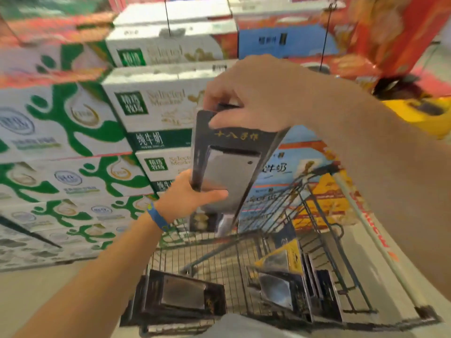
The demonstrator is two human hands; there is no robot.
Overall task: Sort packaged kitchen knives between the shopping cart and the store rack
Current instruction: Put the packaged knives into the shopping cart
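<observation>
You hold a knife pack (231, 167) upright above the cart (219, 262): dark card, gold lettering, a broad steel blade showing. Your right hand (256, 93) pinches its top edge from above. Your left hand (190, 193) grips its lower left edge, thumb across the front.

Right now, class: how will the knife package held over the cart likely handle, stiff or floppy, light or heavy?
Probably stiff: the knife package shows straight edges between the right hand at its top and the left hand lower down. Likely heavy for its size: a broad steel blade fills it. Its glossy window may be slippery.
</observation>
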